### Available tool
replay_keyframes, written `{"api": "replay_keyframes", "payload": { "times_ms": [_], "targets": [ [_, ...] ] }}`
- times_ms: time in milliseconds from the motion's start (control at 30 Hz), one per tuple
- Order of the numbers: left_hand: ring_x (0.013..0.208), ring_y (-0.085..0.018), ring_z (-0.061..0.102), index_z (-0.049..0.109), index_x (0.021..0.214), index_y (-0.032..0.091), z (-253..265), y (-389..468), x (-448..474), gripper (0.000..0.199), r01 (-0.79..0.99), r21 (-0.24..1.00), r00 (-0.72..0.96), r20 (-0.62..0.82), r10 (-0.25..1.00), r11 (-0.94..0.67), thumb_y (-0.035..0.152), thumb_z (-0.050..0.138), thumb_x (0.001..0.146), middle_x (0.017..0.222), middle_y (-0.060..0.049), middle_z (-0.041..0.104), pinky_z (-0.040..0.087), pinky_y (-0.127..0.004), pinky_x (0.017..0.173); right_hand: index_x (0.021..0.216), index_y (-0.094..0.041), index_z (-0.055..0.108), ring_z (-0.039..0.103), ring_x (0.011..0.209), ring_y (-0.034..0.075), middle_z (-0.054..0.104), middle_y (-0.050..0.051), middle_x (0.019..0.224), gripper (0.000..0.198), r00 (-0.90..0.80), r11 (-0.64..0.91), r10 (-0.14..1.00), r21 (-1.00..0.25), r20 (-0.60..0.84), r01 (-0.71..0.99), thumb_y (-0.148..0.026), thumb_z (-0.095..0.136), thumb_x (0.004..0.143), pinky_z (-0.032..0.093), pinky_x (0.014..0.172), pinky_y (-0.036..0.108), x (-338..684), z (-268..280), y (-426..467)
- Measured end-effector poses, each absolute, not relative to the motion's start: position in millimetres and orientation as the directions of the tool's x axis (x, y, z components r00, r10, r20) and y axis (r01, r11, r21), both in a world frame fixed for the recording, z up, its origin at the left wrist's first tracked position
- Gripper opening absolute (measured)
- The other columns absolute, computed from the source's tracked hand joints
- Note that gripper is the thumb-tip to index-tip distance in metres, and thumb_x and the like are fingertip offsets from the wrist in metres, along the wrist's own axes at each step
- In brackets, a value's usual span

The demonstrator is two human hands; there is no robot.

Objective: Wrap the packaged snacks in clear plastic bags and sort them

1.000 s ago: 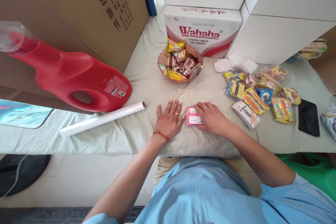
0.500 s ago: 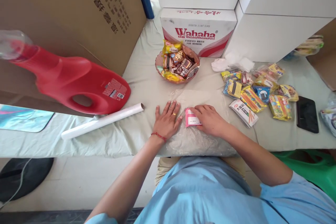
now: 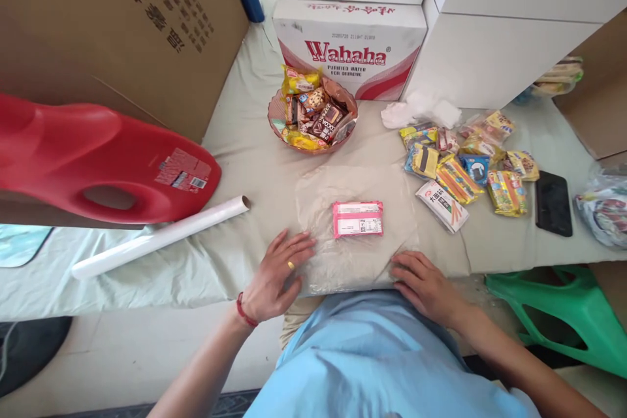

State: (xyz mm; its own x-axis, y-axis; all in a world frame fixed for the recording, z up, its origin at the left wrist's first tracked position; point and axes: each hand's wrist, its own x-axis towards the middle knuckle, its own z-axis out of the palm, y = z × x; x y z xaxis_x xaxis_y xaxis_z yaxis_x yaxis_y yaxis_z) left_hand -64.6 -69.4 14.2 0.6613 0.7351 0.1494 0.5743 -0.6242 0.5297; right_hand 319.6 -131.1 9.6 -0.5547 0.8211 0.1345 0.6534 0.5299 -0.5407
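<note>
Right now, the pink packet (image 3: 358,219) lies flat on the clear plastic film (image 3: 337,268), with neither hand touching it. The left hand (image 3: 281,275) is palm down at the film's left side, fingers stretched and slightly apart; the right hand (image 3: 425,289) rests at its near right part, fingers bent, and I cannot tell whether it pinches the film. Handling this sheet well probably calls for light, even pressure from both sides, so that its wrinkles ease out and the packet does not slide; such thin film would likely crease if tugged at one corner. Beyond, on the cloth-covered tabletop (image 3: 245,150), a bowl (image 3: 275,104) of wrapped snacks (image 3: 313,117) stands before the Wahaha carton (image 3: 350,55). Rightward lie a white packet (image 3: 442,206), more snacks (image 3: 459,177) and a black phone (image 3: 553,204); leftward, a white roll (image 3: 161,237) lies beside the red bottle (image 3: 115,157).
</note>
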Motion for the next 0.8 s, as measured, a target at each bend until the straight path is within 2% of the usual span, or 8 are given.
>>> {"api": "replay_keyframes", "payload": {
  "times_ms": [100,167,200,333,500,633,733,800],
  "targets": [
    [0.15,-0.031,0.044,0.066,0.128,0.023,14.8,-73.5,-73.5,0.04,0.59,0.557,0.684,0.039,0.728,-0.584,0.035,0.061,0.091,0.153,-0.015,0.056,0.026,-0.059,0.126,0.113,-0.026,0.069,0.064,0.11,0.026,0.07,0.011,0.118,0.022,-0.563,0.516,0.815,-0.612,0.137,0.599,-0.017,0.054,0.099,0.059,0.092,0.049,321.8,7.4,-121.0],
    [0.146,-0.028,0.049,0.072,0.108,0.024,14.7,-70.9,-75.9,0.02,0.596,0.587,0.66,0.031,0.75,-0.548,0.032,0.059,0.095,0.148,-0.012,0.062,0.03,-0.056,0.125,0.108,-0.025,0.068,0.065,0.1,0.024,0.072,0.01,0.107,0.019,-0.588,0.496,0.801,-0.673,0.111,0.549,-0.019,0.052,0.101,0.058,0.085,0.043,324.3,16.1,-106.0],
    [0.143,-0.026,0.053,0.072,0.099,0.025,15.1,-67.8,-76.2,0.018,0.59,0.614,0.641,0.039,0.767,-0.524,0.029,0.055,0.098,0.141,-0.01,0.067,0.033,-0.055,0.124,0.106,-0.024,0.068,0.066,0.095,0.023,0.072,0.009,0.101,0.017,-0.598,0.478,0.797,-0.698,0.089,0.533,-0.021,0.051,0.102,0.057,0.082,0.04,325.9,22.6,-97.4],
    [0.13,-0.023,0.064,0.07,0.096,0.024,21.2,-44.1,-72.3,0.021,0.56,0.738,0.513,0.049,0.857,-0.377,0.034,0.052,0.101,0.115,-0.008,0.078,0.044,-0.048,0.117,0.101,-0.022,0.067,0.066,0.084,0.019,0.071,0.006,0.089,0.02,-0.574,0.385,0.819,-0.748,0.007,0.541,-0.031,0.049,0.105,0.053,0.077,0.033,331.3,50.9,-61.2],
    [0.108,-0.023,0.07,0.067,0.092,0.022,23.8,1.1,-59.8,0.031,0.593,0.788,0.287,-0.013,0.958,-0.167,0.05,0.053,0.096,0.115,-0.01,0.075,0.053,-0.04,0.102,0.098,-0.021,0.07,0.066,0.078,0.018,0.073,0.004,0.086,0.025,-0.427,0.264,0.903,-0.735,-0.039,0.625,-0.039,0.052,0.101,0.051,0.072,0.029,328.9,61.3,-14.4],
    [0.113,-0.027,0.065,0.064,0.081,0.022,10.9,28.8,-48.9,0.032,0.68,0.7,0.254,0.056,0.966,-0.219,0.048,0.05,0.094,0.1,-0.009,0.073,0.049,-0.045,0.105,0.099,-0.019,0.072,0.064,0.071,0.018,0.073,0.003,0.082,0.026,-0.356,0.211,0.928,-0.637,-0.106,0.742,-0.035,0.051,0.098,0.047,0.066,0.028,320.7,48.4,15.9],
    [0.114,-0.028,0.061,0.067,0.091,0.021,4.1,31.8,-46.5,0.03,0.751,0.629,0.155,0.127,0.98,-0.2,0.044,0.049,0.095,0.109,-0.012,0.069,0.047,-0.049,0.108,0.107,-0.016,0.073,0.065,0.091,0.024,0.074,0.01,0.098,0.026,-0.327,0.259,0.941,-0.427,-0.092,0.866,-0.024,0.051,0.097,0.049,0.077,0.034,314.1,42.9,24.1],
    [0.118,-0.029,0.059,0.069,0.099,0.018,7.5,23.8,-48.0,0.03,0.795,0.586,0.012,0.239,0.971,-0.154,0.042,0.049,0.096,0.119,-0.015,0.064,0.045,-0.05,0.109,0.112,-0.014,0.073,0.061,0.105,0.03,0.072,0.016,0.111,0.028,-0.312,0.297,0.95,-0.297,-0.003,0.907,-0.02,0.051,0.097,0.049,0.087,0.039,308.8,45.1,21.4]
  ]
}}
